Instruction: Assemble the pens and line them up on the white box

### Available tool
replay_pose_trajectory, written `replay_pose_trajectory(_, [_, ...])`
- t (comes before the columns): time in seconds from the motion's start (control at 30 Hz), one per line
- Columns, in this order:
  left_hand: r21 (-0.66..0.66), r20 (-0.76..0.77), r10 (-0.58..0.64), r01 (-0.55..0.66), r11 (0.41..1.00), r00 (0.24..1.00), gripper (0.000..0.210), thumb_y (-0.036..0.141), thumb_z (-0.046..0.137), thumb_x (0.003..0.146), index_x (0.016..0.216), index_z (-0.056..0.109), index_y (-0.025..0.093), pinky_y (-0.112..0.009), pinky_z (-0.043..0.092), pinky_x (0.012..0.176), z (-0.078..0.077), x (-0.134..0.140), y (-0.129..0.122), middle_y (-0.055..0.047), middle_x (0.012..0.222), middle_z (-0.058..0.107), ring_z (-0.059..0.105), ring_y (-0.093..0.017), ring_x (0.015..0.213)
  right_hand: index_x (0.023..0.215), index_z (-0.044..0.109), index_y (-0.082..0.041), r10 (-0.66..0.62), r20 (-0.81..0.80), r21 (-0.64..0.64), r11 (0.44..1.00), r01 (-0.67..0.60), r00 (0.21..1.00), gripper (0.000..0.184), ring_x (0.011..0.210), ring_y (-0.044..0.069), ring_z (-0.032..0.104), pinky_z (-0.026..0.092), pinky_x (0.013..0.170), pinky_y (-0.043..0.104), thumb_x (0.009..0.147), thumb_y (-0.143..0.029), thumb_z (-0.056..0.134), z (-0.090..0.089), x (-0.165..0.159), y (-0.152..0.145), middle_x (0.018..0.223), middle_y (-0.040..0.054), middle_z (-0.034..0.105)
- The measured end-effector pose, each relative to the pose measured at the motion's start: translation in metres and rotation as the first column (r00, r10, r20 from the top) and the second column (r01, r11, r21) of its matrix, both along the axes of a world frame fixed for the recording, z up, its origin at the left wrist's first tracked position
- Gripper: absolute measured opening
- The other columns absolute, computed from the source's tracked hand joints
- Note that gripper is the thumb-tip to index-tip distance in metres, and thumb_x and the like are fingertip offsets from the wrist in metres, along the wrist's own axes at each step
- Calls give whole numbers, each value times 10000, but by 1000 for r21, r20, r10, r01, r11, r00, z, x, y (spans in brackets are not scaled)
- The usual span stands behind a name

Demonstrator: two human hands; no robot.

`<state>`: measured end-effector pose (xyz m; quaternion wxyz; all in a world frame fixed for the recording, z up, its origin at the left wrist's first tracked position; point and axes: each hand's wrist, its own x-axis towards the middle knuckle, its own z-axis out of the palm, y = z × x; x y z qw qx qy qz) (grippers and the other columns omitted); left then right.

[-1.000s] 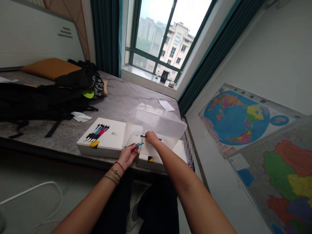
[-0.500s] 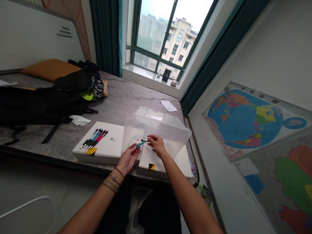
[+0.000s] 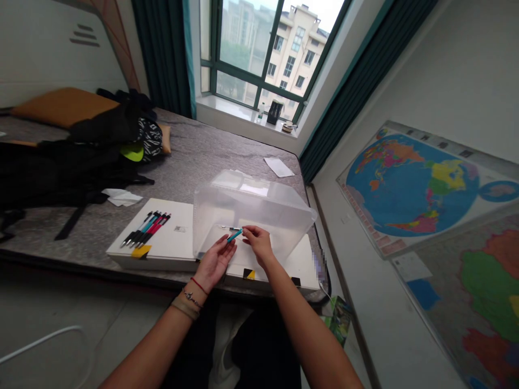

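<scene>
Between my hands is a teal pen barrel (image 3: pixel 234 235), tilted up to the right. My left hand (image 3: pixel 215 263) pinches its lower left end, palm turned up. At the upper right end, the fingertips of my right hand (image 3: pixel 260 246) close in a pinch; any small part in them is too small to make out. Just behind lies a thin pen part (image 3: pixel 230 228), dark and pale, by a clear plastic bin (image 3: pixel 251 202) lying on its side. Several click pens (image 3: pixel 148 229), with black, teal and red barrels, lie in a row on the left white box (image 3: pixel 178 248).
Another white box (image 3: pixel 306 265) with yellow-black tape is under and beside the bin. A crumpled tissue (image 3: pixel 122 196) and a black bag (image 3: pixel 60 167) lie left on the grey mattress (image 3: pixel 214 146). White paper (image 3: pixel 279 167) rests farther back. A wall map (image 3: pixel 405 189) hangs right.
The view has shifted slightly, so the boxes and pens appear farther left. Both hands stay at the teal barrel, whose right end now sits closer to my right fingertips.
</scene>
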<state>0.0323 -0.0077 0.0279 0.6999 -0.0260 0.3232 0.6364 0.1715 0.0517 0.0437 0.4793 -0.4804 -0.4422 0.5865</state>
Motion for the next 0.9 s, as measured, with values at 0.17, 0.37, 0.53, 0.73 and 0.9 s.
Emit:
replay_pose_trajectory(0.17, [62, -105, -39, 46, 997, 994, 181, 48, 557, 883, 1002, 672, 121, -332, 560, 922, 4, 0, -5, -117, 1024, 733, 699, -172, 959, 939, 763, -169, 88, 56, 45, 995, -91, 995, 362, 785, 155, 655, 551, 765, 323, 703, -443, 759, 6, 2, -5, 817, 43, 721])
replay_pose_trajectory(0.37, [106, -507, -131, 212, 971, 852, 265, 209, 735, 804, 1056, 696, 135, -307, 549, 811, 16, -5, -3, -132, 1018, 738, 693, -168, 808, 932, 763, -166, 164, 162, 114, 976, -184, 973, 369, 732, 158, 665, 564, 717, 324, 713, -463, 742, 17, 9, 1, 821, 50, 732])
replay_pose_trajectory(0.53, [176, -758, -64, 299, 938, 649, 223, 200, 816, 689, 892, 724, 193, -250, 510, 772, 20, -17, 15, -52, 890, 735, 656, -178, 799, 1003, 741, -189, 125, 371, 203, 956, -211, 920, 322, 742, 162, 660, 549, 708, 301, 803, -433, 676, 35, 12, 12, 846, 38, 734])
replay_pose_trajectory(0.73, [275, -882, 146, 237, 932, 447, 167, 177, 785, 716, 842, 691, 230, -221, 477, 801, 4, -22, 35, -24, 886, 707, 646, -175, 894, 872, 725, -168, 32, 878, 171, 912, -374, 478, 119, 824, 191, 658, 481, 808, 307, 828, -266, 676, 28, 20, -2, 878, 77, 732])
replay_pose_trajectory(0.9, [251, -856, 104, 230, 940, 506, 195, 123, 774, 692, 813, 668, 233, -248, 482, 887, -9, -23, 35, -6, 858, 701, 652, -174, 888, 961, 728, -157, 110, 964, 2, 907, -421, 241, 177, 953, 220, 667, 457, 836, 287, 788, -177, 698, 0, 15, -14, 993, 118, 738])
